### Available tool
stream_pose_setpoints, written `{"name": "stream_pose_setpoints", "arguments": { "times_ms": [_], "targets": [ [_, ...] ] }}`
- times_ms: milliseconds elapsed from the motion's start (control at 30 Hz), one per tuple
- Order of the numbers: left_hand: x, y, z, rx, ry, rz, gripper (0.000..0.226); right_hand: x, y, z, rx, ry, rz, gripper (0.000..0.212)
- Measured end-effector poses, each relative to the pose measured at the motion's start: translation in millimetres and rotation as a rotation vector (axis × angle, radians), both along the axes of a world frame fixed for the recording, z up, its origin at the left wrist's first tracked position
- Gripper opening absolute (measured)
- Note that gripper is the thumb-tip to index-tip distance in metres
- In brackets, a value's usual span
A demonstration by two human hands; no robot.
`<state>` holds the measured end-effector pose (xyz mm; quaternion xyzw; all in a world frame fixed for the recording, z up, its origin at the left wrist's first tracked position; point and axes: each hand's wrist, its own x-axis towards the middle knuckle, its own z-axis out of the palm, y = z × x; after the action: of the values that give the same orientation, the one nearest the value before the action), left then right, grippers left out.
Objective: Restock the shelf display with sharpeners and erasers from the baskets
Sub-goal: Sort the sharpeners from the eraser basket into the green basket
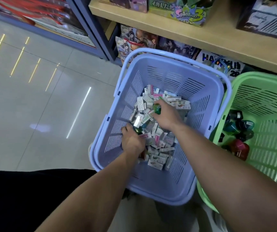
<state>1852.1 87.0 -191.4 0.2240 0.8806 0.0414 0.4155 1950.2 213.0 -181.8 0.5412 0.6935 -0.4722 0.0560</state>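
A lilac plastic basket [201,104] on the floor holds a heap of small boxed erasers [157,144]. Both my hands reach down into it. My right hand [166,116] grips a green sharpener [157,109] above the middle of the heap. My left hand [132,141] curls round another small green sharpener [138,130] at the heap's left edge; most of that item is hidden by my fingers. To the right stands a green basket [268,124] with several dark, teal and red sharpeners [239,131] in its near left corner.
A wooden shelf [193,37] runs across the top right, with printed boxes on it and illustrated bags and books beneath it. A grey-framed display cabinet [87,30] stands at the upper left. Glossy tiled floor [34,101] lies to the left.
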Motion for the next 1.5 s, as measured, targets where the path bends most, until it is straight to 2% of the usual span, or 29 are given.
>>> {"name": "stream_pose_setpoints", "arguments": {
  "times_ms": [100,267,400,500,567,733,933,1067,1167,1233,1333,1500],
  "targets": [
    [-7.0,-3.9,-3.2,0.066,-0.029,0.043,0.050,-9.7,-0.7,-6.8,0.035,0.069,0.058,0.043],
    [-8.9,-5.1,0.6,0.173,-0.077,0.102,0.046,-21.5,-15.3,-17.5,-0.086,0.074,0.330,0.044],
    [-8.0,-0.3,-0.2,0.157,-0.114,0.218,0.039,-17.0,-19.5,-23.5,0.103,-0.085,0.511,0.054],
    [-9.2,1.3,-0.1,0.031,-0.118,0.262,0.035,-9.2,-14.4,-22.5,0.237,-0.197,0.481,0.054],
    [-6.3,1.4,-2.0,0.018,-0.095,0.207,0.038,-6.7,-11.1,-23.1,0.267,-0.233,0.413,0.051],
    [3.6,-3.6,-3.7,-0.012,-0.127,0.109,0.072,-3.5,-10.2,-26.2,0.246,-0.243,0.353,0.046],
    [-2.8,-9.0,-12.7,0.054,-0.241,0.252,0.088,-6.8,-10.9,-30.1,0.128,-0.165,0.236,0.045],
    [-9.6,-9.5,-20.5,0.041,-0.237,0.352,0.090,-9.9,-15.2,-24.6,0.112,-0.105,0.212,0.043],
    [-6.9,-11.1,-24.1,0.018,-0.245,0.241,0.089,-12.9,-25.2,-17.7,-0.020,0.027,0.240,0.040],
    [-8.8,-13.7,-29.2,0.020,-0.209,0.221,0.088,-12.7,-31.6,-18.1,-0.119,0.010,0.356,0.044],
    [-9.7,-15.5,-30.1,0.028,-0.190,0.269,0.084,-11.4,-36.4,-21.9,-0.015,-0.153,0.598,0.054],
    [-7.2,-15.3,-28.3,0.085,-0.191,0.346,0.059,-10.1,-36.1,-19.7,0.147,-0.232,0.634,0.061]
  ]
}}
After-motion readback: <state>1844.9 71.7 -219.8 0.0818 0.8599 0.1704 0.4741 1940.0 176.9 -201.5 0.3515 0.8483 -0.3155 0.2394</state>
